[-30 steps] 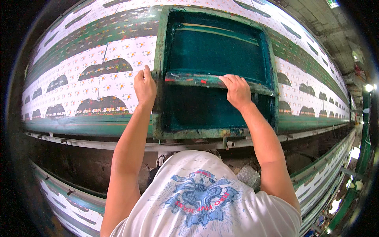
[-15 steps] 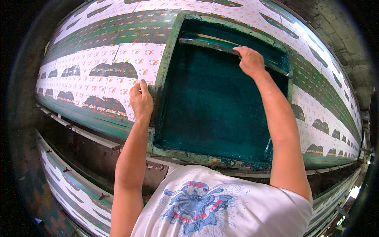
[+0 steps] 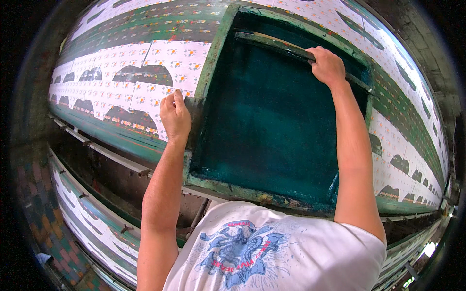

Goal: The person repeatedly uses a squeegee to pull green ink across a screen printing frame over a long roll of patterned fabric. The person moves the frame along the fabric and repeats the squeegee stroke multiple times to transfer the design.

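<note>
A large printing screen (image 3: 276, 109), dark teal inside a green-stained wooden frame (image 3: 213, 60), lies in front of me. Near its far edge a long, dark-stained squeegee (image 3: 274, 45) spans the mesh from side to side. My right hand (image 3: 329, 67) is closed over the squeegee's upper edge, right of its middle, with some fingers hidden behind it. Beside the frame's left edge, my left hand (image 3: 175, 115) has its fingers curled in and its thumb pointing up. A dark piece (image 3: 194, 105) juts from the frame next to that hand; whether the fingers grip it is hidden.
White floral-printed sheets (image 3: 170, 56) with dark scalloped cutouts cover the long green table (image 3: 121, 140) on both sides of the screen. A metal rail (image 3: 116, 162) runs along its near edge. Another printed table (image 3: 92, 213) stands at lower left above a tiled floor (image 3: 53, 208).
The squeegee looks tilted, with more of its face showing, and my right hand wraps further over it. The whole view has shifted slightly; my left hand stays beside the frame.
</note>
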Demonstrator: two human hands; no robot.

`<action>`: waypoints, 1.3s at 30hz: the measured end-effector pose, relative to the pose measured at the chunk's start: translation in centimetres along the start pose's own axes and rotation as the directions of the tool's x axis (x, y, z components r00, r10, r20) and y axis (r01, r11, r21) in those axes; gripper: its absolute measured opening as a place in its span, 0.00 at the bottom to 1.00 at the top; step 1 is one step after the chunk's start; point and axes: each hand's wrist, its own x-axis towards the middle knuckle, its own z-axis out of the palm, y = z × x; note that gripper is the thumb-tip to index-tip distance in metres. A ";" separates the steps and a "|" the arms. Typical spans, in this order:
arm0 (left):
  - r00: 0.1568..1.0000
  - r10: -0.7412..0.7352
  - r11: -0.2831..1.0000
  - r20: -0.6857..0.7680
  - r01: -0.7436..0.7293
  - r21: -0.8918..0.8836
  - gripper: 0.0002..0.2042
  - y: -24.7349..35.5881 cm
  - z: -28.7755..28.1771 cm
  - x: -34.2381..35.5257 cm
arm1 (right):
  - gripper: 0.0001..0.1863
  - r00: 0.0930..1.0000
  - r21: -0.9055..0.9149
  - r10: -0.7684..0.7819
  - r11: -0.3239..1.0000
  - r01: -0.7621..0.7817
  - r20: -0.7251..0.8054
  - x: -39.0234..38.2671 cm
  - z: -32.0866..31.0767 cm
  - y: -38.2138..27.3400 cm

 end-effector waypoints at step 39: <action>0.954 0.149 0.987 0.261 -0.157 0.012 0.24 -3.4 1.7 2.6 | 0.31 1.000 0.178 -0.006 0.984 0.010 -0.024 -37.8 -3.1 -24.7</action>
